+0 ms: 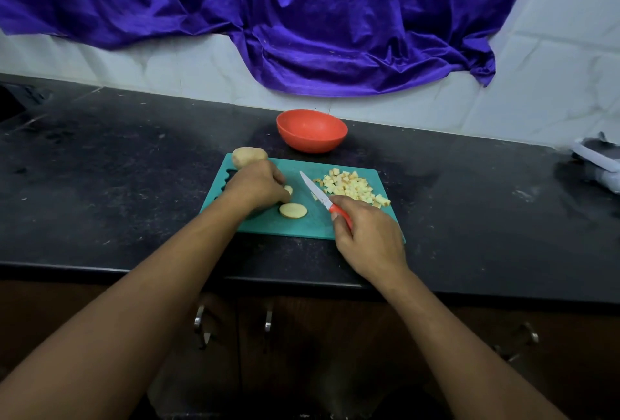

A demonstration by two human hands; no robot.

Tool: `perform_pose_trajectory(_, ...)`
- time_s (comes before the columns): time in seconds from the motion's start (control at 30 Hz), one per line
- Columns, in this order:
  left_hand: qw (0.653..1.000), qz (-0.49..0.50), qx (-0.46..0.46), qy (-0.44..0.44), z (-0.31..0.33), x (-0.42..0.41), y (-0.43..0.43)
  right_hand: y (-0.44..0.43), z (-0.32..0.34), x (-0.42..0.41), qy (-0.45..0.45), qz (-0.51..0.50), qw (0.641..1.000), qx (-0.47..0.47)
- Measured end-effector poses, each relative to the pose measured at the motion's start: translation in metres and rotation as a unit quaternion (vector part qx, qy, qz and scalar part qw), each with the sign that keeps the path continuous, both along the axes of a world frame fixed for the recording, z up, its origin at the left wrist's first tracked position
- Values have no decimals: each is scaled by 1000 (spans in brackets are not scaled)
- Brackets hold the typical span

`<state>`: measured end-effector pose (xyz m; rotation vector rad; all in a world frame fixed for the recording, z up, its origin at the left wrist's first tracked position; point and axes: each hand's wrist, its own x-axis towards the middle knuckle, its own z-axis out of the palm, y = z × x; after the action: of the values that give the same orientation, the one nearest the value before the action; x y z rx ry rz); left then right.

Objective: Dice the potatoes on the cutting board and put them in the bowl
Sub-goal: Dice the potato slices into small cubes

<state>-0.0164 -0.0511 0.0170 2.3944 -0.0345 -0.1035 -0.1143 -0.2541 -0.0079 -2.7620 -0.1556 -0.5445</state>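
Head cam, looking down at a teal cutting board (268, 228) on a black tabletop (117, 178). Got the left hand (258, 186) curled over a potato chunk (288, 190) on the left half of the board, grip closed on it, only the cut end peeking out at the fingertips. Right beside that, toward the near edge, one round potato slice (293, 210) lying flat. Holding a red-handled knife (318, 193) in the right hand (369, 235), grip wrapped snug round the handle, blade pointing away and to the left, between the chunk and a pile of diced potato (352, 186) on the right side of the board. Also a whole potato (249, 156) at the board's far left corner, and a red bowl (312, 141) on the tabletop just behind the board. Purple cloth (302, 34) draped on the wall at the back.
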Motion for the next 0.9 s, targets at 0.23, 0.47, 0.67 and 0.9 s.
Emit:
perform_pose_trajectory(0.23, 981, -50, 50, -180, -15, -7, 7, 0, 0, 1, -2, -2, 1000, -1)
perform_pose_trajectory(0.47, 974, -79, -33, -209, -8, -18, 11, -1, -1, 2, -2, 1, 1000, -2)
perform_pose_trajectory(0.67, 979, -141, 9, -148, -11, -25, 11, -1, -2, 2, 0, 2, 1000, 2)
perform_pose_trajectory(0.9, 974, -106, 44, -194, -17, -26, 7, -1, -3, 2, -4, -1, 1000, 1)
